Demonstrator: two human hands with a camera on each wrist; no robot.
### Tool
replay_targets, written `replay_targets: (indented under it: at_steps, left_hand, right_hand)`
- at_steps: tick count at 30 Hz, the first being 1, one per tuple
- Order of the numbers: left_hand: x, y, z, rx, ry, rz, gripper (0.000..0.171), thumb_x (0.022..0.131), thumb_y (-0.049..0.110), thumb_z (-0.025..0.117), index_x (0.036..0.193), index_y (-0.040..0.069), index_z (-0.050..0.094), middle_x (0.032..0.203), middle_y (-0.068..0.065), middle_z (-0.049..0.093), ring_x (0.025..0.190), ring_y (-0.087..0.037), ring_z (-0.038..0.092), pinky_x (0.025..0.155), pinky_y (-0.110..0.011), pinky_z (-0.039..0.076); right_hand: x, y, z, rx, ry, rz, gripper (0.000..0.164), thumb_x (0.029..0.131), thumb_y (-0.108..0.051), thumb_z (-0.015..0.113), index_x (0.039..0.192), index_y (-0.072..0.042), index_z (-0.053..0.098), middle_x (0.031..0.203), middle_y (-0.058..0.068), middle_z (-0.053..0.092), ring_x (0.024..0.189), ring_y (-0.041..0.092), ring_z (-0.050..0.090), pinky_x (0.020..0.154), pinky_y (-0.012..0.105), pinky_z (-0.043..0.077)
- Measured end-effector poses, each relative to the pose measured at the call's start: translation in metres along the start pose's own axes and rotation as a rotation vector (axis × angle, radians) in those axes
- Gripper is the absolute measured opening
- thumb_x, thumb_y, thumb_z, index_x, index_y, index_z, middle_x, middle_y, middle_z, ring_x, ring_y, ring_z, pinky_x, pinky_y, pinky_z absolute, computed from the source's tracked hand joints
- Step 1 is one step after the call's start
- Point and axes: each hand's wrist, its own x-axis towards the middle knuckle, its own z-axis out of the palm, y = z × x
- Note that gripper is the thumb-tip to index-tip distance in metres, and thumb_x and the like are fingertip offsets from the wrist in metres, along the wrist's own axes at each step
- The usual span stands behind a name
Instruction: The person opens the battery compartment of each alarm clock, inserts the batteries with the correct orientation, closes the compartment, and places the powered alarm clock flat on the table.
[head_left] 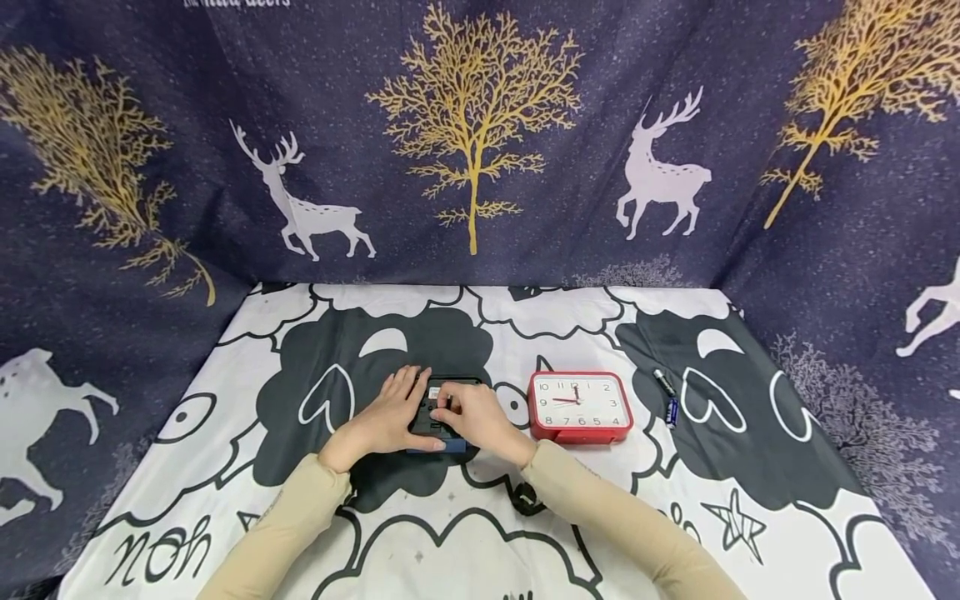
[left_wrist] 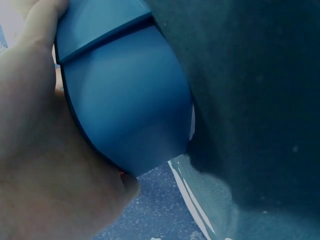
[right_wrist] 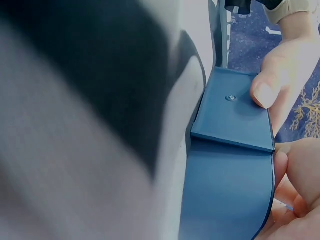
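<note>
So the main thing here is a blue clock (head_left: pixel 456 447), or what sure looks like one, lying on the surface (head_left: pixel 420 542) with its black back (head_left: pixel 424 423) facing up, just left of a red clock (head_left: pixel 581 406) that's standing face to the person. Left hand (head_left: pixel 384 419) has hold of the left end, thumb along the blue side nearest the person and fingers stretched over toward the far edge. Right hand (head_left: pixel 482 414) is bent in close, thumb and finger pinched at some small part on the back; too tiny to tell what exactly. Couple of batteries (head_left: pixel 671 413) off past the red clock, not touched by anyone

My guess on handling: stiff plastic shell, pretty light, so it'd skate around on that cloth if you only poked at it one-handed. The blue side looks smooth, maybe a bit slippery, so I'd grab across the end like the left hand does, palm against the edge. Go gentle on whatever's on the back, small plastic bits snap, and don't lean hard with the face underneath
</note>
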Motion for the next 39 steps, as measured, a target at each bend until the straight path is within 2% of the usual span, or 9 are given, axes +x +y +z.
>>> replay_targets:
  at_steps: [9,15,20,24,28,33,39]
  left_hand:
    - [-0.001,-0.002,0.002,0.005,0.021,0.012,0.11,0.081,0.05,0.073,0.151,-0.01,0.013,0.156,-0.034,0.013,0.145,-0.048,0.012,0.114,-0.063,0.015]
    - [-0.002,-0.003,0.003,-0.006,0.034,0.019,0.11,0.081,0.05,0.073,0.15,-0.01,0.014,0.155,-0.034,0.013,0.145,-0.048,0.013,0.114,-0.064,0.014]
    - [-0.001,-0.004,0.005,0.009,0.044,0.029,0.11,0.081,0.05,0.073,0.15,-0.011,0.013,0.155,-0.034,0.013,0.145,-0.049,0.013,0.114,-0.063,0.015]
    - [-0.001,-0.004,0.006,0.014,0.052,0.029,0.109,0.081,0.05,0.073,0.151,-0.01,0.013,0.155,-0.034,0.014,0.144,-0.049,0.014,0.114,-0.063,0.015]
    - [-0.001,-0.004,0.007,0.011,0.069,0.04,0.109,0.08,0.05,0.074,0.15,-0.01,0.016,0.154,-0.034,0.017,0.144,-0.048,0.016,0.113,-0.064,0.016]
    - [0.0,-0.007,0.01,0.011,0.094,0.055,0.108,0.079,0.05,0.074,0.15,-0.01,0.018,0.153,-0.034,0.019,0.143,-0.049,0.017,0.113,-0.064,0.018]
    - [0.0,-0.009,0.012,0.008,0.11,0.062,0.108,0.079,0.05,0.075,0.149,-0.01,0.019,0.153,-0.033,0.02,0.143,-0.049,0.018,0.112,-0.065,0.018]
  right_hand:
    - [0.0,0.001,0.0,-0.028,0.018,-0.012,0.007,0.092,-0.016,0.066,0.087,-0.012,0.063,0.057,-0.002,0.055,0.046,0.0,0.042,0.047,0.015,0.033]
    - [-0.001,0.0,-0.005,0.009,-0.061,-0.043,0.018,0.084,-0.027,0.076,0.086,-0.014,0.064,0.061,-0.003,0.057,0.051,-0.001,0.045,0.052,0.016,0.035]
    - [-0.001,-0.003,-0.006,0.004,-0.063,-0.028,0.02,0.081,-0.028,0.079,0.084,-0.015,0.064,0.06,-0.002,0.056,0.051,0.001,0.044,0.051,0.017,0.035]
    - [-0.003,-0.004,-0.004,-0.049,-0.057,-0.027,0.02,0.082,-0.03,0.077,0.085,-0.016,0.063,0.06,-0.005,0.052,0.052,0.001,0.043,0.051,0.017,0.034]
    - [-0.006,-0.006,-0.003,-0.109,-0.042,-0.072,0.019,0.084,-0.03,0.074,0.086,-0.016,0.062,0.066,-0.004,0.052,0.057,0.003,0.046,0.052,0.016,0.035]
    - [-0.008,-0.01,-0.004,-0.199,-0.025,-0.144,0.017,0.085,-0.027,0.073,0.089,-0.014,0.063,0.078,0.001,0.057,0.064,0.008,0.054,0.056,0.017,0.043]
    - [-0.009,-0.015,-0.003,-0.292,-0.023,-0.149,0.015,0.087,-0.027,0.071,0.093,-0.014,0.066,0.095,0.003,0.058,0.074,0.011,0.061,0.064,0.022,0.052]
